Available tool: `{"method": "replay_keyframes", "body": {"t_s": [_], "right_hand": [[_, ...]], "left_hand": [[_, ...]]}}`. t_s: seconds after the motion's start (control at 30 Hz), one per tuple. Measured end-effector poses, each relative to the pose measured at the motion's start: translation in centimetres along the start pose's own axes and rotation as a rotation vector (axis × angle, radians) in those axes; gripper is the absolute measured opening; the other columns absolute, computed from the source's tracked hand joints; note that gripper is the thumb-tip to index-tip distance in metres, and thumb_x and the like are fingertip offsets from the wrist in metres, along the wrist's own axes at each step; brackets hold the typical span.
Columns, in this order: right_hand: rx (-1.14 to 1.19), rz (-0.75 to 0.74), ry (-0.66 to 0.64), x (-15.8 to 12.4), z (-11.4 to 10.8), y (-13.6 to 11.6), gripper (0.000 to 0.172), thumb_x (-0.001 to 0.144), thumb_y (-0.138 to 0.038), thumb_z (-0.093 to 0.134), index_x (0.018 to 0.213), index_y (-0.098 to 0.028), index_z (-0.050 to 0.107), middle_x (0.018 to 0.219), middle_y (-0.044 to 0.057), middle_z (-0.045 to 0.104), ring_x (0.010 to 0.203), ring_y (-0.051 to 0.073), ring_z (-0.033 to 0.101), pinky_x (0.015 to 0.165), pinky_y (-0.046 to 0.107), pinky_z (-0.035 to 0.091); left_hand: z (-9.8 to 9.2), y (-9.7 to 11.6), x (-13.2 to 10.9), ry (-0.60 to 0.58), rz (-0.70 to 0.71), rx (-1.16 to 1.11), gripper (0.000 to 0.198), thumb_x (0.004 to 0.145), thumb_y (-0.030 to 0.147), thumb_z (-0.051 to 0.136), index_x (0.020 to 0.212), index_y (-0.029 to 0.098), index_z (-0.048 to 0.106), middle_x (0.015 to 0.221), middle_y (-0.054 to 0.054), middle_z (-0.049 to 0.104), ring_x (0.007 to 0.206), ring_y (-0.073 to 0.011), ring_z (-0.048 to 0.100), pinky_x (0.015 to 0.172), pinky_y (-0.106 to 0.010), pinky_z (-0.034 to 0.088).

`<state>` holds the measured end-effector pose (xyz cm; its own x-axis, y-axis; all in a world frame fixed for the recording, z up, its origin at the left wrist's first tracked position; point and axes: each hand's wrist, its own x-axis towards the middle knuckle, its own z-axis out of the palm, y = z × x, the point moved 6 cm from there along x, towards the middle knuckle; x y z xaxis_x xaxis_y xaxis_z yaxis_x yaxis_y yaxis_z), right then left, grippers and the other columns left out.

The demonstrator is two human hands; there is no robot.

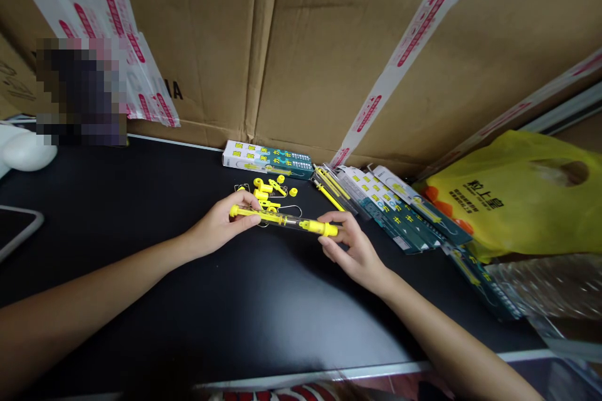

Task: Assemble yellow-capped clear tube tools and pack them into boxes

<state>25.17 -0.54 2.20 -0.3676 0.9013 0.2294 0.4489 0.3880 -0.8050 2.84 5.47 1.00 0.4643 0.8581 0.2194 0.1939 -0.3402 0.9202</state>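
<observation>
I hold a clear tube with yellow end caps (286,221) level above the black table (141,213). My left hand (221,225) pinches its left yellow end, fingers closed. The tube's right yellow cap is gripped by my right hand (352,247), its fingers curled round it. Just behind the tube lie several small yellow parts (270,191) and thin wire hooks (291,208).
A teal and white box (268,160) lies at the back by the cardboard wall (305,44). Several flat teal packages (399,210) fan out to the right, beside a yellow plastic bag (512,194) and clear wrappers (545,288). A white object (26,150) sits far left.
</observation>
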Motion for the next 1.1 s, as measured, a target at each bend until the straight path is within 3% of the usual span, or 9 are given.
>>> {"method": "replay_keyframes", "body": {"t_s": [0.33,0.47,0.53,0.73,0.97,1.1], "right_hand": [[0.110,0.069,0.015,0.0,0.0,0.0,0.024,0.094,-0.032,0.049,0.114,-0.022,0.041,0.051,-0.009,0.043,0.044,0.009,0.039,0.046,0.022,0.032],[0.134,0.113,0.050,0.0,-0.4,0.2,0.037,0.091,-0.035,0.053,0.122,-0.023,0.038,0.051,-0.010,0.042,0.043,0.009,0.039,0.043,0.021,0.031],[0.148,0.126,0.059,0.1,-0.6,0.2,0.040,0.089,-0.036,0.056,0.122,-0.023,0.039,0.054,-0.009,0.044,0.045,0.009,0.041,0.043,0.020,0.034],[0.298,0.110,0.080,0.5,-0.5,0.6,0.026,0.085,-0.040,0.061,0.097,-0.020,0.049,0.076,0.000,0.056,0.060,0.011,0.057,0.055,0.026,0.053],[0.214,0.035,0.141,0.6,-1.0,0.6,0.025,0.081,-0.031,0.067,0.099,-0.020,0.053,0.087,0.003,0.058,0.071,0.013,0.061,0.064,0.026,0.055],[0.162,0.010,0.155,0.6,-1.2,0.4,0.024,0.080,-0.030,0.068,0.098,-0.020,0.054,0.089,0.004,0.057,0.074,0.013,0.061,0.066,0.027,0.056]], "left_hand": [[0.1,-0.5,0.0,-0.014,-0.055,-0.052,0.016,0.083,0.031,0.057,0.090,0.018,0.053,0.071,0.004,0.047,0.055,-0.0070,0.038,0.052,-0.021,0.032],[0.1,-0.7,-0.1,-0.021,-0.088,-0.098,0.016,0.083,0.032,0.057,0.091,0.019,0.052,0.062,0.007,0.042,0.048,-0.0059,0.035,0.045,-0.020,0.028],[0.1,-0.7,-0.1,-0.019,-0.086,-0.102,0.016,0.083,0.032,0.057,0.091,0.019,0.052,0.061,0.007,0.042,0.046,-0.0054,0.035,0.043,-0.019,0.028],[0.1,-1.1,-0.2,-0.013,-0.121,-0.145,0.019,0.081,0.032,0.061,0.090,0.019,0.052,0.054,0.009,0.042,0.038,-0.0036,0.034,0.036,-0.017,0.027],[0.2,-1.3,-0.2,0.005,-0.196,-0.230,0.023,0.073,0.028,0.069,0.085,0.016,0.052,0.056,0.005,0.058,0.036,-0.0043,0.045,0.035,-0.016,0.037],[0.2,-1.2,-0.1,0.027,-0.210,-0.248,0.023,0.071,0.024,0.070,0.084,0.016,0.053,0.056,0.005,0.058,0.035,-0.0037,0.047,0.036,-0.016,0.039]]}}
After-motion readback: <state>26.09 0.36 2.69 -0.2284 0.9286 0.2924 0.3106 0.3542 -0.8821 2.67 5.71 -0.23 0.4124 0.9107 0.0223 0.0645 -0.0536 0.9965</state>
